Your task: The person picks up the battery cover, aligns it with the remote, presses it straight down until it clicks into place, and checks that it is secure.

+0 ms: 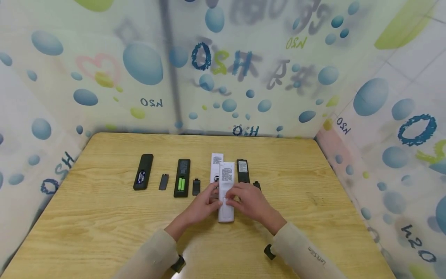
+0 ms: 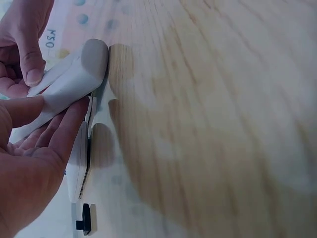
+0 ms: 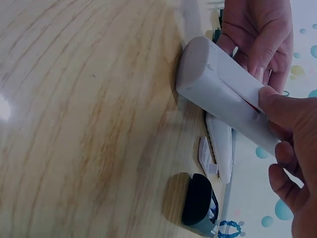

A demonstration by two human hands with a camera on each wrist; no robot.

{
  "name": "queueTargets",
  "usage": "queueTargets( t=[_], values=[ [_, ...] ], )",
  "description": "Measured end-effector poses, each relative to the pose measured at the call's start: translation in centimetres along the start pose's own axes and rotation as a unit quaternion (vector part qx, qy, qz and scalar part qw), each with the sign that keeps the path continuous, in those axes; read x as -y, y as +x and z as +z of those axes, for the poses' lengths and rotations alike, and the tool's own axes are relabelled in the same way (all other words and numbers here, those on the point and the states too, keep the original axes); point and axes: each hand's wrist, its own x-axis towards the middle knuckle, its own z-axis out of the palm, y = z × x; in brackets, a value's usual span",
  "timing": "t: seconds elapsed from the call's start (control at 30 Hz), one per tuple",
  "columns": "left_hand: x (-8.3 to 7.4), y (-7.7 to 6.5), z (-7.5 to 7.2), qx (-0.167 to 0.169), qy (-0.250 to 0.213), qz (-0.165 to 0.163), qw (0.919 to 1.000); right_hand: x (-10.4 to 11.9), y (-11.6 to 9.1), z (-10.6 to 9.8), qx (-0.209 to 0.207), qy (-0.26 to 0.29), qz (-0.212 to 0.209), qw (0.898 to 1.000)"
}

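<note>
Both hands hold a white remote control (image 1: pixel 227 170) with its back turned up, raised over the table and tilted in the wrist views. My left hand (image 1: pixel 201 205) grips its side, thumb on one edge and fingers underneath. At the battery cover (image 3: pixel 242 79), a narrow gap with a bit of red shows along one edge. My right hand (image 1: pixel 249 199) pinches the upper end of that cover between thumb and curled fingers. Behind the raised remote lies a second white remote (image 1: pixel 216 158), partly hidden, its battery compartment showing.
On the wooden table (image 1: pixel 104 224), a black remote (image 1: pixel 149 162) and another with green batteries (image 1: pixel 181 184) lie left, beside loose black covers (image 1: pixel 163 181). Past my right hand lie a labelled black remote (image 1: pixel 242 168) and its cover (image 1: pixel 257 185). A printed curtain (image 1: pixel 226 89) surrounds the table.
</note>
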Motion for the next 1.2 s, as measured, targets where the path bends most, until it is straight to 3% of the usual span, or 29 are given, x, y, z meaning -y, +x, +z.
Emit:
queueTargets(
  t=[0.1,0.2,0.37,0.47,0.57,0.73,1.07,1.2],
  values=[
    [0.0,0.0,0.0,-0.001,0.003,0.003,1.0,0.1,-0.1,-0.1,-0.003,0.011,0.013,1.0],
    [0.0,0.0,0.0,0.0,0.006,0.003,1.0,0.1,-0.2,-0.3,0.004,0.043,0.076,0.996],
    [-0.2,0.0,0.0,-0.002,0.009,-0.005,0.9999,0.0,-0.3,-0.7,0.025,0.14,0.195,0.97],
    [-0.4,-0.1,0.0,-0.002,0.013,-0.011,0.9999,-0.2,-0.2,-0.4,0.064,0.192,0.225,0.953],
    [-0.4,-0.2,0.0,0.001,0.013,-0.012,0.9999,-0.3,-0.2,0.0,0.099,0.212,0.231,0.944],
    [-0.4,-0.2,0.0,0.005,0.008,-0.007,0.9999,-0.1,-0.4,0.4,0.11,0.215,0.232,0.942],
    [-0.3,-0.1,0.1,-0.001,0.014,-0.011,0.9998,0.4,-0.5,0.6,0.075,0.175,0.224,0.956],
    [-0.3,0.0,0.1,-0.002,0.017,-0.015,0.9997,0.6,-0.5,0.6,0.07,0.165,0.235,0.955]
  ],
)
